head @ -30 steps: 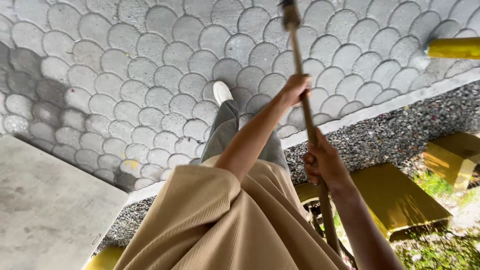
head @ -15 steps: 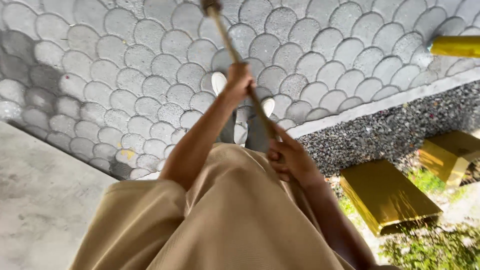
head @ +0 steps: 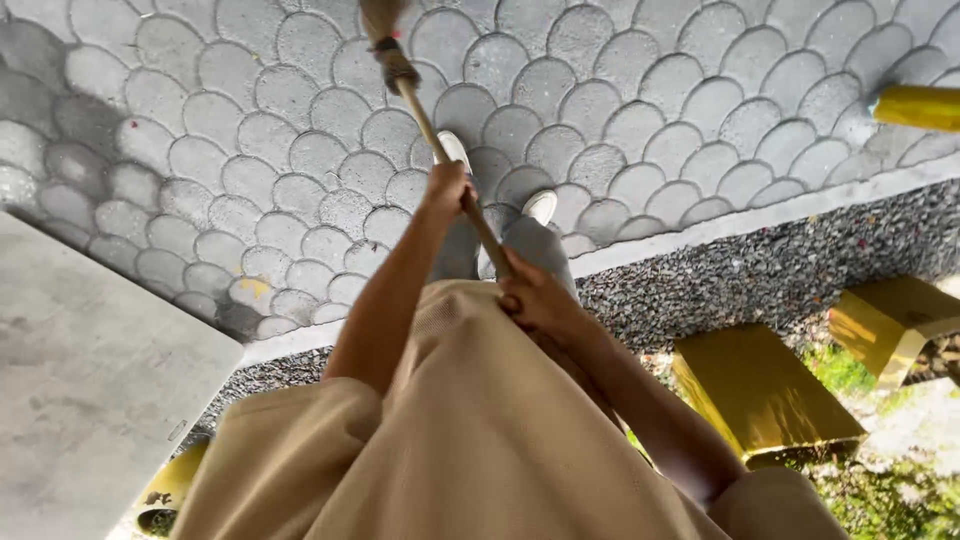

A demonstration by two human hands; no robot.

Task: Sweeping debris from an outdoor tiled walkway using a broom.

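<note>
Both my hands on a broom handle, over scalloped grey paving.

My left hand (head: pixel 447 187) is closed round the wooden handle (head: pixel 455 185) farther down toward the bristles, and my right hand (head: pixel 532 297) grips it higher up, close against my tan shirt (head: pixel 470 430); spaced apart like this, I judge the upper hand acts as the pivot while the lower one steers. The handle slants away from my body to the upper left, so the broom head (head: pixel 382 25), bound with a dark wrap, sits on the paving stones (head: pixel 640 90) ahead of my white shoes (head: pixel 540 206), mostly cut off by the top edge. To my right runs a strip of dark gravel (head: pixel 760 265) with yellow blocks (head: pixel 765 390) beside it; a pale concrete slab (head: pixel 80 380) lies to my left.
</note>
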